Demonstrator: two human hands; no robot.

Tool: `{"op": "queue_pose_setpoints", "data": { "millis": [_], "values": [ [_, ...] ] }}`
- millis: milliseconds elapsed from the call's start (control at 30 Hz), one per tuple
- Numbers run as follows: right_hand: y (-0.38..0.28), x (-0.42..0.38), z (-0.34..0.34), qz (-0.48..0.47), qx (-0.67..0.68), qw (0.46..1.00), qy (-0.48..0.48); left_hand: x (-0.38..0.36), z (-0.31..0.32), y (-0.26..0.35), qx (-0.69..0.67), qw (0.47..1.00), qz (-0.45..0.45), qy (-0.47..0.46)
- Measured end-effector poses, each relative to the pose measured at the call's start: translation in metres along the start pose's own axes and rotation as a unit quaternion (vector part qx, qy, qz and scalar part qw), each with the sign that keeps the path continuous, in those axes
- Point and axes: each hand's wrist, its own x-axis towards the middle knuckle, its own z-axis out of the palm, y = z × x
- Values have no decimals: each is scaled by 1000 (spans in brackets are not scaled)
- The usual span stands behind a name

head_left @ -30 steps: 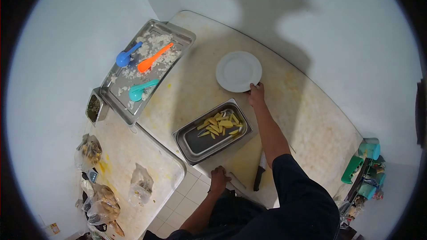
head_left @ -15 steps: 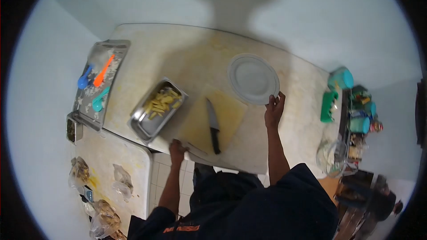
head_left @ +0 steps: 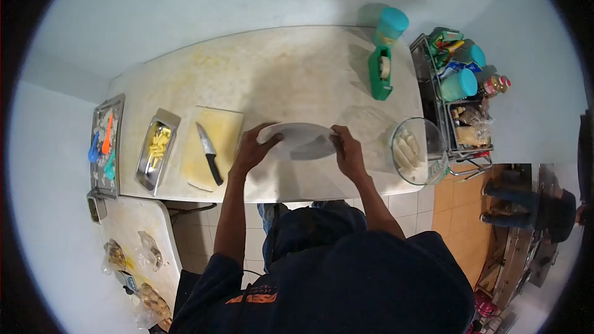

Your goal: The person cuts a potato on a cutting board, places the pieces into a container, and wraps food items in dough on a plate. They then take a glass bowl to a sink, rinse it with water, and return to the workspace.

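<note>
Plate (head_left: pixel 294 139) sits between the person's 2 hands, over the front part of the bench (head_left: pixel 297 68); that is how it looks from the head camera. Left hand (head_left: pixel 252 148) and right hand (head_left: pixel 348 148) are well apart, each clamped on an opposite side of the rim. On the left, I can see the thumb over the upper face; most of the fingers underneath are hidden. The plate looks tilted, and I cannot tell whether it touches the bench.

To the left, a cutting board (head_left: pixel 229 130) carries 1 knife (head_left: pixel 208 146), its black handle near the left forearm. Just beyond is a metal pan (head_left: pixel 147 179) with yellow cut pieces. To the right stands a glass bowl (head_left: pixel 438 151) of pale, long pieces.

To handle the plate well, I'd grip both sides evenly, hold the thumbs to the rim, level it gently, and give that knife handle and the bowl's edge a wide berth.
</note>
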Motion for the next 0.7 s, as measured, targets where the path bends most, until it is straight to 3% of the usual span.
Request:
{"op": "queue_pose_setpoints", "data": {
  "millis": [33, 67, 200, 267, 333, 367, 433, 467, 533, 600, 633, 667, 700],
  "values": [
    [4, -4, -5, 0, 12, 1000, -8, -3, 2, 6, -1, 998, -46, -30],
    [9, -7, -7, 2, 25, 1000, -17, -13, 7, 12, -2, 1000, -28, -10],
    [28, -16, 6, 53, 31, 998, 16, -43, 39, 26, 5, 994, -104, 29],
    [24, -22, 33, -53, -42, 993, 92, -53, 70, 22, 4, 990, -77, 116],
    [1, -38, 40, -1, 39, 990, -132, -56, 89, 26, 54, 978, -106, 174],
    [23, -49, 67, -128, -13, 973, -192, -55, 95, 23, 17, 968, -147, 201],
    [10, -62, 51, -220, -93, 929, -284, -49, 106, 14, -56, 942, -220, 246],
    [17, -63, 45, -193, -180, 928, -264, -49, 111, 10, -190, 924, -186, 275],
    [33, -51, 26, -139, -351, 899, -223, -47, 113, 6, -174, 916, -232, 278],
    [53, -34, -4, 11, -431, 887, -168, -47, 112, -2, -221, 904, -238, 279],
    [68, -24, -23, 45, -452, 877, -154, -45, 114, -15, -246, 902, -223, 277],
    [80, -22, -48, 1, -405, 910, -89, -43, 115, -32, -254, 904, -234, 251],
    [85, -21, -76, -19, -276, 961, -6, -39, 121, -38, -256, 902, -248, 243]
  ]
}}
